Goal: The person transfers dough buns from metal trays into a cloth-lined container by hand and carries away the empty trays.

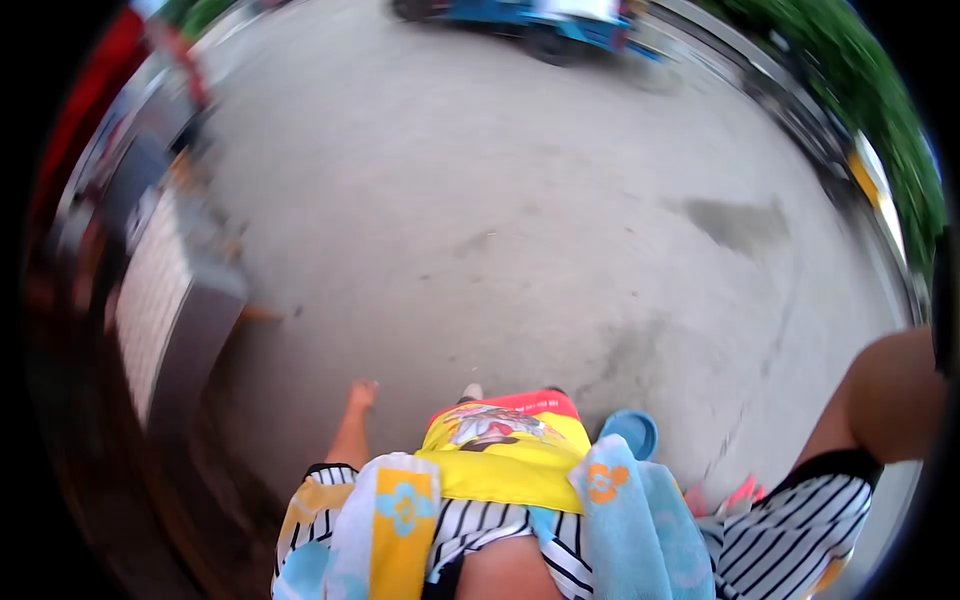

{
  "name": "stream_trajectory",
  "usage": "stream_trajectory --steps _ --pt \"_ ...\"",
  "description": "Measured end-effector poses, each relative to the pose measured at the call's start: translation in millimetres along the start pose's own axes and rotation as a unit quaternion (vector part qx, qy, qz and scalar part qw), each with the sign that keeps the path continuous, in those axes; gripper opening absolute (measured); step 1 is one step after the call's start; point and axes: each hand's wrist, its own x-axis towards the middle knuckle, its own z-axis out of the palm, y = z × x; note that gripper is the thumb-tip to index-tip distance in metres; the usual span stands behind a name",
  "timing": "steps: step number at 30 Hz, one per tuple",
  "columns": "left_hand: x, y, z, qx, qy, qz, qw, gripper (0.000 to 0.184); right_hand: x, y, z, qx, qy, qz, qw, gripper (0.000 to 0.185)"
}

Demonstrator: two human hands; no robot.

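My left hand (pixel 362 393) hangs low beside my body above the pavement, small and blurred. Its fingers look loosely apart, with nothing visible in them. My right arm (pixel 890 395) is bent and raised at the right edge, and its hand lies outside the picture. A yellow apron (pixel 505 475) with a printed picture and red hem covers my front, over black-and-white striped clothing. A patterned towel (pixel 405 520) in white, yellow and blue hangs down my chest, with a light blue part on the other side.
Grey concrete (pixel 480 240) stretches ahead, with a damp patch at right. A box-like table or counter (pixel 165 300) stands at left. At the top is a blue vehicle (pixel 540 25). A blue round plastic item (pixel 632 432) is near my feet. Greenery (pixel 860 80) lines the right side.
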Motion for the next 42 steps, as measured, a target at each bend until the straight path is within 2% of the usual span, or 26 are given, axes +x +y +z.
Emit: stream_trajectory --steps 2,5,10,11,12,13,14,15,16,17,19,21,23,25,27,28,29,30,31,32,33,34,35,38,40,42 --pt "76 96 -49 -0.145 0.058 0.061 0.986 0.036 7 -40 -9 0.03 0.031 -0.038 0.998 0.083" --pt "146 224 -107 -0.153 0.041 0.212 0.964 0.031 10 -132 -51 0.071 0.087 -0.158 0.981 0.082" --pt "135 444 -152 -0.256 -0.018 0.314 0.914 0.026 -37 -384 -199 0.112 0.164 -0.439 0.876 0.081" --pt "159 451 -150 -0.191 -0.036 0.324 0.926 0.027 -60 -439 -230 0.116 0.17 -0.502 0.84 0.081" --pt "171 445 -121 -0.172 -0.01 0.262 0.95 0.032 -96 -476 -262 0.121 0.174 -0.563 0.799 0.081" --pt "158 400 -105 -0.044 -0.042 0.279 0.958 0.032 -154 -506 -282 0.12 0.174 -0.629 0.748 0.081" --pt "121 364 -124 0.092 -0.095 0.251 0.959 0.03 -204 -539 -269 0.109 0.167 -0.682 0.704 0.08" --pt "140 316 -131 0.132 -0.091 0.301 0.94 0.032 -249 -573 -232 0.084 0.162 -0.722 0.667 0.08" --pt "141 242 -135 0.165 -0.141 0.262 0.94 0.029 -291 -595 -198 0.076 0.144 -0.754 0.636 0.08" --pt "140 234 -142 0.022 -0.226 0.183 0.957 0.026 -312 -617 -204 0.078 0.141 -0.776 0.609 0.08" --pt "115 245 -172 0.107 -0.255 0.139 0.951 0.023 -337 -647 -229 0.089 0.16 -0.798 0.574 0.079" --pt "107 289 -184 0.267 -0.249 0.169 0.915 0.021 -337 -644 -266 0.079 0.177 -0.781 0.593 0.079" --pt "119 370 -198 0.358 -0.23 0.245 0.871 0.019 -325 -577 -296 -0.042 0.189 -0.69 0.697 0.051" --pt "136 496 -187 0.427 -0.184 0.373 0.803 0.017 -281 -518 -308 0.164 0.312 -0.589 0.727 0.03" --pt "133 667 -140 0.376 -0.101 0.458 0.799 0.016 -241 -418 -342 0.294 0.482 -0.356 0.744 0.014" --pt "123 753 -105 0.269 -0.087 0.45 0.847 0.03 -230 -377 -347 0.323 0.501 -0.292 0.748 0.014" --pt "97 840 -73 0.286 -0.07 0.481 0.826 0.043 -210 -335 -380 0.37 0.482 -0.248 0.754 0.014" --pt "56 922 -53 0.298 -0.02 0.6 0.742 0.043 -205 -296 -389 0.382 0.509 -0.212 0.742 0.015" --pt "34 1009 -15 0.301 -0.025 0.641 0.706 0.046 -203 -263 -400 0.384 0.534 -0.16 0.736 0.015" --pt "-6 1097 19 0.158 -0.195 0.531 0.809 0.046 -205 -237 -430 0.379 0.557 -0.108 0.731 0.016" --pt "-98 1165 8 0.134 -0.224 0.521 0.813 0.039 -206 -214 -456 0.383 0.547 -0.092 0.738 0.015" --pt "-162 1225 11 0.097 -0.235 0.577 0.776 0.037 -210 -191 -482 0.388 0.535 -0.072 0.747 0.014" --pt "-198 1258 24 0.064 -0.247 0.624 0.739 0.035 -210 -169 -503 0.416 0.537 -0.053 0.732 0.013" --pt "-240 1336 87 0.048 -0.277 0.635 0.72 0.037 -198 -148 -628 0.473 0.536 -0.046 0.698 0.018" --pt "-210 1348 126 0.206 -0.28 0.609 0.713 0.041 -186 -178 -722 0.497 0.526 -0.061 0.688 0.025" --pt "-142 1340 156 0.319 -0.265 0.633 0.654 0.039 -176 -228 -810 0.478 0.474 -0.072 0.736 0.036"
